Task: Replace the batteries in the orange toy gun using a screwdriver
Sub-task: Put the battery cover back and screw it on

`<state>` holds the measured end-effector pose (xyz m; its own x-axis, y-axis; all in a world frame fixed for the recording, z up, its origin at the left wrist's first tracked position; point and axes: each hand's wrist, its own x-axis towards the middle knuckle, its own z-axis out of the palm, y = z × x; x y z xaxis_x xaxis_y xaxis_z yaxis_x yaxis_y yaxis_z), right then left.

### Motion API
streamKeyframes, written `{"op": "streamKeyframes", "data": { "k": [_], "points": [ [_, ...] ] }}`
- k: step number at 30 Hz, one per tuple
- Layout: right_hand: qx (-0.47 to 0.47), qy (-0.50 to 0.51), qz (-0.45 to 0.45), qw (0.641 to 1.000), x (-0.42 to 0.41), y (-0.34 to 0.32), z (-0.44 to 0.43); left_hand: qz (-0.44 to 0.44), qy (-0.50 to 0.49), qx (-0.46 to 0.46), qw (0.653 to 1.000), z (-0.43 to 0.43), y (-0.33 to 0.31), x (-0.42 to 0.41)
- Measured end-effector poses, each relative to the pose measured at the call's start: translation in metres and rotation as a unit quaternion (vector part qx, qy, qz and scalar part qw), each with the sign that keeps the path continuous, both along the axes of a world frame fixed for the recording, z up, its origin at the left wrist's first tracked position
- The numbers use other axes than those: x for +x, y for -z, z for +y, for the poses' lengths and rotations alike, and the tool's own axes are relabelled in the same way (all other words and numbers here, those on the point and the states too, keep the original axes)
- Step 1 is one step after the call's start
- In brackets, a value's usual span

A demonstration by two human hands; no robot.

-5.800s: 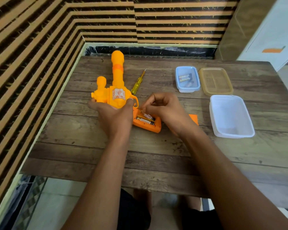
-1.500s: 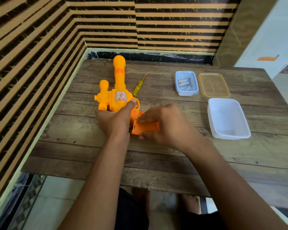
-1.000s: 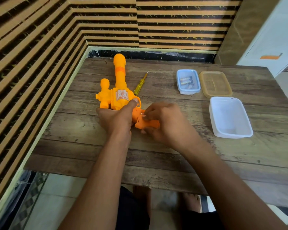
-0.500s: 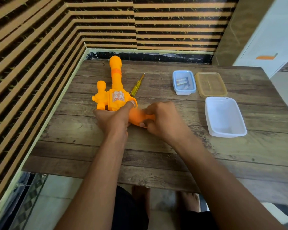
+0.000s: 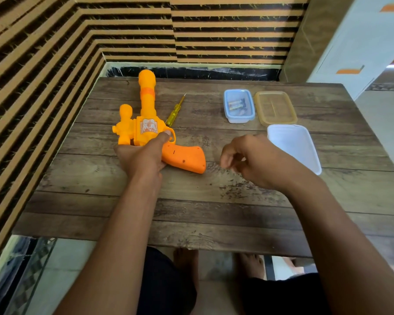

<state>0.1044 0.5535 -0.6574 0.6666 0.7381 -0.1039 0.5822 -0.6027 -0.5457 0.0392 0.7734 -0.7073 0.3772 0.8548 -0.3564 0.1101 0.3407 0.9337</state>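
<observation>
While your left hand (image 5: 141,155) grips the gun (image 5: 146,128), cover (image 5: 184,158) seated, your empty, half-curled right hand (image 5: 255,162) probably needs the screwdriver (image 5: 174,110).

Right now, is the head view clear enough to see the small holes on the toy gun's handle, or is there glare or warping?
Head view: soft even light, no glare on the toy gun; handle holes read as dark dots. Head view: wide-angle warping toward the table edges.
</observation>
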Motion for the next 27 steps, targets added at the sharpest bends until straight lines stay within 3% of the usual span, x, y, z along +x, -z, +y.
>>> {"op": "streamKeyframes", "data": {
  "k": [5, 27],
  "points": [
    [-0.068, 0.005, 0.026, 0.997, 0.0030, 0.0026, -0.0041, 0.012, -0.001, 0.000, 1.000, -0.0011, -0.0032, 0.0007],
    [-0.086, 0.007, -0.001, 0.996, 0.0085, 0.0072, 0.0054, -0.002, 0.007, -0.005, 1.000, -0.0029, -0.0075, -0.0005]
  ]
}}
